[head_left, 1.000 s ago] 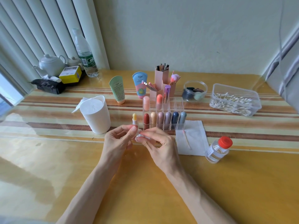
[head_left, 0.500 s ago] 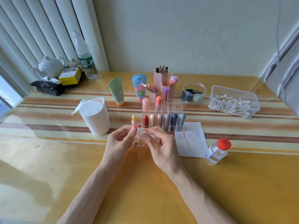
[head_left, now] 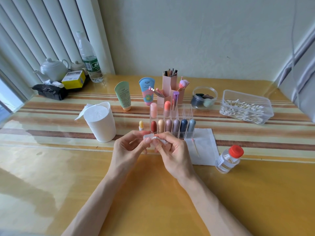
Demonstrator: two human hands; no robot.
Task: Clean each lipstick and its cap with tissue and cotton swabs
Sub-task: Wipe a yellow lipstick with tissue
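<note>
- Your left hand (head_left: 129, 148) is above the near middle of the table (head_left: 153, 193). Its thumb and fingertips pinch a small translucent cap (head_left: 147, 136), a narrow hold with the fingers curled.
- Your right hand (head_left: 172, 151) is just right of the left, and the two nearly touch. Its thumb and forefinger pinch a tissue wad (head_left: 158, 139), which is pressed against the cap's right side.
- You cannot tell whether the wad goes inside the cap.
- The yellow lipstick (head_left: 141, 125) stands upright and uncapped on the table, just left of the clear organiser (head_left: 187, 109) and just beyond your left hand.
- The organiser's near row holds six capped lipsticks upright, from left to right: red (head_left: 153, 126), beige (head_left: 161, 125), mauve (head_left: 169, 125), grey-purple (head_left: 176, 125), navy (head_left: 184, 125) and grey-blue (head_left: 191, 125).
- The far row holds a pink lipstick (head_left: 153, 109), an orange lipstick (head_left: 167, 108) and a metallic purple tube (head_left: 175, 101).
- A folded tissue (head_left: 204, 150) lies flat to the right of your right hand, with a used cotton swab (head_left: 195, 147) on it, its pink-stained tip at the far end.
- A red-capped bottle (head_left: 228, 159) sits tilted just right of the folded tissue.
- The swab box (head_left: 242, 96) is far right, with no lid and swabs inside.
- The white tissue canister (head_left: 100, 123) is on the left, well apart from both hands.
</note>
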